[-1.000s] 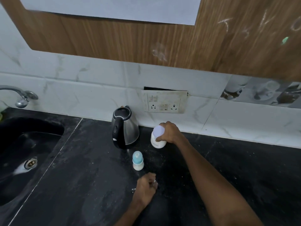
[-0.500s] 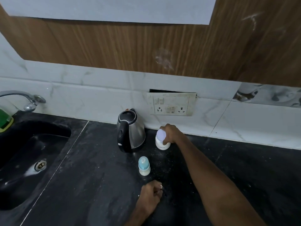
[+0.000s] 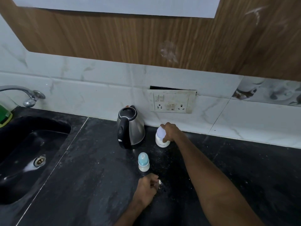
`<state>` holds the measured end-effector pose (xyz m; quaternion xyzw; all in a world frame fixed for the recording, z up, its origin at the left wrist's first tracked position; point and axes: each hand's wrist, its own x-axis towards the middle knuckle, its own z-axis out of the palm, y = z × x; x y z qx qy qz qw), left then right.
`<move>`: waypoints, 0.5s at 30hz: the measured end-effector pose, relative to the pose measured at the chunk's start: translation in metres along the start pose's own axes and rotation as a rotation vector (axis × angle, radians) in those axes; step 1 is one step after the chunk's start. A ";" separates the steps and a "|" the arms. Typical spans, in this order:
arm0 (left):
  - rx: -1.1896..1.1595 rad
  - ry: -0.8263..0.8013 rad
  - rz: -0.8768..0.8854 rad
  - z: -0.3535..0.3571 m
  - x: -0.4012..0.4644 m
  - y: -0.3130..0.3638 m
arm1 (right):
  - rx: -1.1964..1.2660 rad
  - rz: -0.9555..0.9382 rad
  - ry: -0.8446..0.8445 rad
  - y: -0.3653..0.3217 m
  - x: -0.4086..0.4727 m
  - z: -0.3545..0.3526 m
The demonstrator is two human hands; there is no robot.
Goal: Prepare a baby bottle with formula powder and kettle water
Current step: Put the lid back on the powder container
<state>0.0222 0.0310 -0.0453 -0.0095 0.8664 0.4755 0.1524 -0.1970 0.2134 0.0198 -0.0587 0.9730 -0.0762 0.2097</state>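
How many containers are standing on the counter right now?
3. The kettle stands by the wall, the white jar to its right under the right hand, and the bottle in front, near the left hand.

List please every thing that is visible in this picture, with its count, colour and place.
kettle: 1, steel and black, at the back of the counter, by the wall
jar: 1, white with pale lid, right of the kettle
bottle: 1, white with blue cap, upright, in front of the kettle
powder: small white spill, on the counter by the left hand
counter: 1, black stone
sink: 1, black, far left
tap: 1, chrome, above the sink
green thing: 1, left edge, cut off
socket plate: 1, white, on the wall tiles
right hand: grips the jar
left hand: fingers curled, on the counter near the bottle
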 end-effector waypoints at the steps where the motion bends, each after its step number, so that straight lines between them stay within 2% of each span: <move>1: -0.005 0.006 -0.003 -0.001 0.000 0.000 | -0.008 0.009 0.000 -0.001 -0.002 0.001; 5: -0.018 0.010 0.012 -0.005 -0.005 0.003 | -0.001 0.005 0.045 -0.001 -0.014 0.010; 9: 0.009 -0.013 0.037 -0.014 -0.013 0.007 | -0.034 0.008 0.195 -0.001 -0.040 0.019; 15: 0.050 -0.064 0.119 -0.038 -0.024 0.008 | 0.048 0.090 0.377 -0.020 -0.090 0.023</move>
